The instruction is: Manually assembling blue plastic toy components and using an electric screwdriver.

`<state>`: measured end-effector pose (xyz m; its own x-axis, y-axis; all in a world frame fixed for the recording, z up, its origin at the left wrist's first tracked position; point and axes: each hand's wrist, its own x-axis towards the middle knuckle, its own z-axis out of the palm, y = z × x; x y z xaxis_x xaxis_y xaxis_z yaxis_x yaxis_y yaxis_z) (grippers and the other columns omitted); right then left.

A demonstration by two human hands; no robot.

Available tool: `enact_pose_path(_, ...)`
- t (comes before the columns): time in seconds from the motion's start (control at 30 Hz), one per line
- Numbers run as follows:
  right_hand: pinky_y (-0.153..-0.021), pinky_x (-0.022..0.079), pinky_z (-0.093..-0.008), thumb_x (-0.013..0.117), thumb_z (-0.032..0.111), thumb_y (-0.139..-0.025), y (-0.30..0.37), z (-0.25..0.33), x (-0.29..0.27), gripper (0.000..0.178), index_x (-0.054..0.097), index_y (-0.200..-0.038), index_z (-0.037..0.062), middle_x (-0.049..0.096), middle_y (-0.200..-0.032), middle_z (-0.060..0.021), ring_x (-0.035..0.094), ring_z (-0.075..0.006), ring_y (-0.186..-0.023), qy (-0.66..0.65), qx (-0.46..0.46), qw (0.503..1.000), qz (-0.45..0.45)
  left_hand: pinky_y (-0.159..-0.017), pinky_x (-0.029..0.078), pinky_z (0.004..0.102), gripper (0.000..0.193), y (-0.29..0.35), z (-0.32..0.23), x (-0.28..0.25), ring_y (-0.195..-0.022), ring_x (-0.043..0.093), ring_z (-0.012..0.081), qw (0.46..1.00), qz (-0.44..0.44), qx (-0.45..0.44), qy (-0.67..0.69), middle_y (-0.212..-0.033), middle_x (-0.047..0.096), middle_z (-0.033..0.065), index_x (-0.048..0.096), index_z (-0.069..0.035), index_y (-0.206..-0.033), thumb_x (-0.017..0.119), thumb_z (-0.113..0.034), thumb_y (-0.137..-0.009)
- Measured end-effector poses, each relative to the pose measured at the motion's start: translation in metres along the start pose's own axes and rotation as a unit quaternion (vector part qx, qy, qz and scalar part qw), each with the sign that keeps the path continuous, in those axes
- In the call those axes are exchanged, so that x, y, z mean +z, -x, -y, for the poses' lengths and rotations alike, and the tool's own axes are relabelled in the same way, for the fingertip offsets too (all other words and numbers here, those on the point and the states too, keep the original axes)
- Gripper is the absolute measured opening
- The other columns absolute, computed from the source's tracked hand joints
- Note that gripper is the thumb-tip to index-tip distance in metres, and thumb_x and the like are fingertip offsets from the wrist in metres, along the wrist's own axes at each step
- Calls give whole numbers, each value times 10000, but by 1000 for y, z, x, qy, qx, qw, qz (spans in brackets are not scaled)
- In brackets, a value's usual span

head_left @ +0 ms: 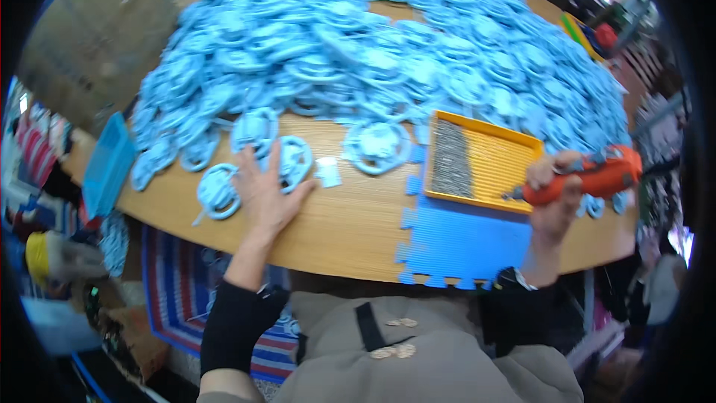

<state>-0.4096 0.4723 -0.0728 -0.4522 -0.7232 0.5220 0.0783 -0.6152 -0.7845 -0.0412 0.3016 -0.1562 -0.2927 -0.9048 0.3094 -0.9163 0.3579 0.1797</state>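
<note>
My left hand (267,198), fingers spread, reaches over the light-blue plastic ring-shaped parts at the near edge of the pile. Its fingertips are at one ring part (295,164) and close to another (254,131); whether they touch cannot be made out. Left of the hand lies a ring part with a short tail (218,192). My right hand (553,192) is wrapped around an orange-red electric screwdriver (589,177), its bit pointing left over the corner of a yellow tray (514,151). Small grey screws (452,158) fill the tray's left side.
A large heap of blue parts (358,52) covers the table's far side. Under the yellow tray lies a blue foam mat (462,242). A small pale-blue piece (327,172) rests mid-table. A blue bin (109,164) and a cardboard box (93,45) stand at the left.
</note>
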Motion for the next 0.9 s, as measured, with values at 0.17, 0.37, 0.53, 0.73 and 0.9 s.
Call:
enact_pose_path(0.17,-594,455,-295,714,267,-858,-16,-17,-3,330,519,-980,29,559,-732,-71,549,-167,-654,-5,-28,999,-42,-1035,289,542,752,18,-21,-5,-1270,367,430,995,-51,84,19,-1338,429,218,516,-72,-1316,805,-355,-682)
enact_pose_path(0.37,-623,428,-321,714,396,-845,-12,-14,-14,392,547,-980,68,531,-728,-54,516,-160,-656,68,8,996,-58,-931,411,466,662,23,-44,-7,-1102,499,387,974,-23,147,169,-1213,506,195,556,-45,-1241,819,-195,-653)
enact_pose_path(0.53,-569,453,-271,726,225,-836,-15,-22,-17,297,533,-962,38,562,-716,-57,549,-148,-615,-16,-7,999,-43,-887,447,449,694,35,-66,-13,-1048,534,373,953,-10,227,199,-1177,523,197,565,-44,-1239,829,-226,-622)
enact_pose_path(0.73,-629,381,-279,661,360,-891,-11,-29,-35,375,476,-1047,73,458,-724,-19,436,-120,-648,-61,11,998,19,-863,453,496,665,84,-122,-11,-1025,550,392,932,28,237,274,-1081,580,216,606,-102,-1211,789,-420,-656)
enact_pose_path(0.9,-499,334,-238,673,404,-879,-13,-7,-44,416,458,-981,63,425,-657,1,380,-94,-539,-7,-53,989,-140,-886,407,436,692,80,-195,-19,-1065,481,347,920,105,205,318,-1101,506,185,506,-7,-1227,788,-292,-663)
